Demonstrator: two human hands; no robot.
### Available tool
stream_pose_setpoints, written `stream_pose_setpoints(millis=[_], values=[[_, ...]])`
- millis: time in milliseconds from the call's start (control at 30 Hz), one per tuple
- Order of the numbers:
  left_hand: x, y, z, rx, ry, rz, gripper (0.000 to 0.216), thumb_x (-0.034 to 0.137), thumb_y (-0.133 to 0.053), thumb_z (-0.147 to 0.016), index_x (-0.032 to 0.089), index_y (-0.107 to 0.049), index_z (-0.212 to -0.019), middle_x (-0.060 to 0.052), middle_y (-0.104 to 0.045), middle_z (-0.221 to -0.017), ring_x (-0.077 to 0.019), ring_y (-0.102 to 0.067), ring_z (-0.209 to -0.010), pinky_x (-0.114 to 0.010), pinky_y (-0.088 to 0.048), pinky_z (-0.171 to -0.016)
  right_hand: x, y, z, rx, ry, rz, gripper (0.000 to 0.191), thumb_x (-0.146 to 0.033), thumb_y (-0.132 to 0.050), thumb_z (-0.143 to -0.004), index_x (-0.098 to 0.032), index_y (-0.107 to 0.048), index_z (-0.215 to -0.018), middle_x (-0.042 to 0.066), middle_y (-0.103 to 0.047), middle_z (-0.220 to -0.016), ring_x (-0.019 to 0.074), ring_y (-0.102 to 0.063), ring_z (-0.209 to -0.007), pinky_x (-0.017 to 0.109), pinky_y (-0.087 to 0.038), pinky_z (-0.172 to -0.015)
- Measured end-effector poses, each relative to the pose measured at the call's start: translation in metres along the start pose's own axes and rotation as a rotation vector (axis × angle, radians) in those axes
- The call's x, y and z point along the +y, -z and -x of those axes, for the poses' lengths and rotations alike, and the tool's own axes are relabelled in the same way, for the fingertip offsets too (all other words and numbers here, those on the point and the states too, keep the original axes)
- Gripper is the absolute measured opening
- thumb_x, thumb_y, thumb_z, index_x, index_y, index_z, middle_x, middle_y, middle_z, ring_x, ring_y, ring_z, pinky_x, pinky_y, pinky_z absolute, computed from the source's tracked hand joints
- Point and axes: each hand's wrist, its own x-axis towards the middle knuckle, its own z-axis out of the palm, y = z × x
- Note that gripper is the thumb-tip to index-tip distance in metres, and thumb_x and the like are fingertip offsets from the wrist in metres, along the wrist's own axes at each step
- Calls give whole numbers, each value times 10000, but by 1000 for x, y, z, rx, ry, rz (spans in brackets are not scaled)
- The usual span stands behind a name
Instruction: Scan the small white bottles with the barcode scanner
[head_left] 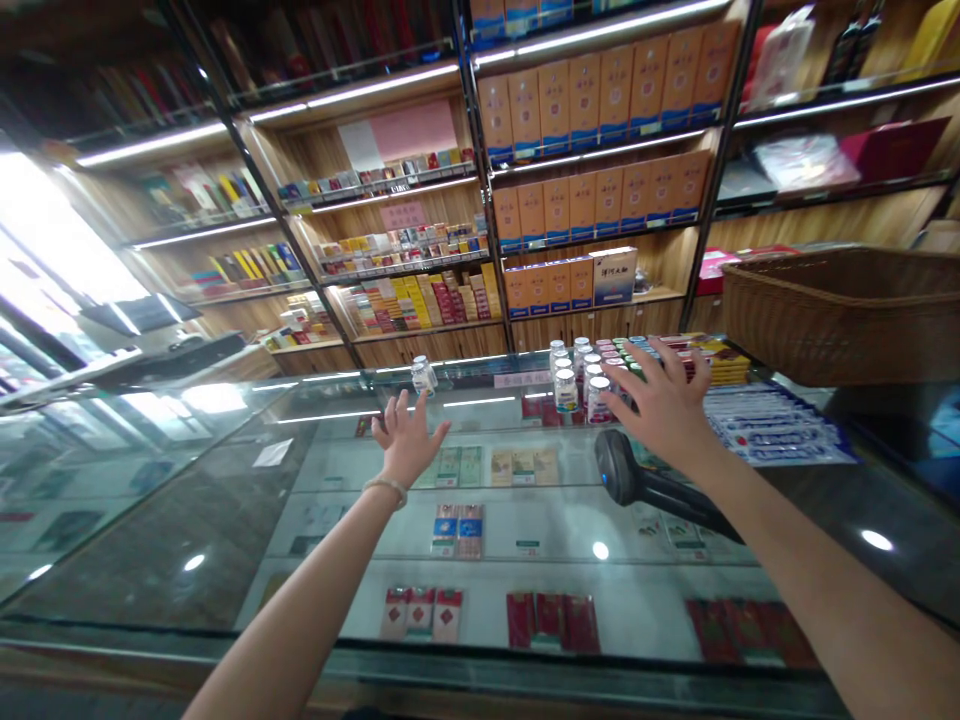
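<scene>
Glass counter (225,510), toward far edge: bottles (566,390) stand grouped, one bottle (423,374) yet apart; left hand (407,437) spread before it, right hand (666,408) wide beside the group, contact unclear.

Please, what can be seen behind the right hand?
Behind the right hand, white-lidded bottles show past its left edge, and blue-and-white packets past its right. Whatever the hand itself covers cannot be seen.

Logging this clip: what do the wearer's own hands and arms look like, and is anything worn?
The left hand and right hand are ungloved, with no sleeves showing. A thin, pale bracelet circles the left wrist; the right wrist looks bare.
</scene>
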Motion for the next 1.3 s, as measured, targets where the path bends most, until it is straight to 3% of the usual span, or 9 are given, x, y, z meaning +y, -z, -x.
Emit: stream_pose_setpoints(millis=[267,533,933,1300], values=[[-11,-7,-26,-44,198,52,784,559,-526,-936,152,-364,-1587,-247,-233,-1674,-403,-188,-1553,-659,-148,-1230,-1,-1,3,44,36,-19,364,-440,-513,-1007,-250,-745,-1213,134,-613,-1446,366,-425,-1394,638,-169,-1142],[-20,-17,-53,-55,282,93,832,620,-539,-899,170,-368,-1576,-233,-209,-1681,-390,-155,-1566,-645,-143,-1235,0,-6,5,67,44,-72,361,-437,-527,-1002,-223,-765,-1168,157,-637,-1412,390,-459,-1382,662,-163,-1143],[-2,-34,-87,-10,444,111,760,697,-609,-767,170,-635,-1314,-196,-288,-1666,-416,-202,-1539,-667,-230,-1199,-1,-2,4,41,67,-20,352,-441,-528,-1007,-238,-760,-1178,142,-635,-1408,388,-448,-1388,653,-164,-1151],[-4,-46,-96,26,466,129,688,655,-586,-772,153,-697,-1229,-197,-301,-1661,-413,-219,-1522,-647,-210,-1206,-1,0,2,17,54,-17,334,-421,-544,-997,-251,-759,-1189,138,-640,-1405,394,-445,-1392,668,-155,-1153]])
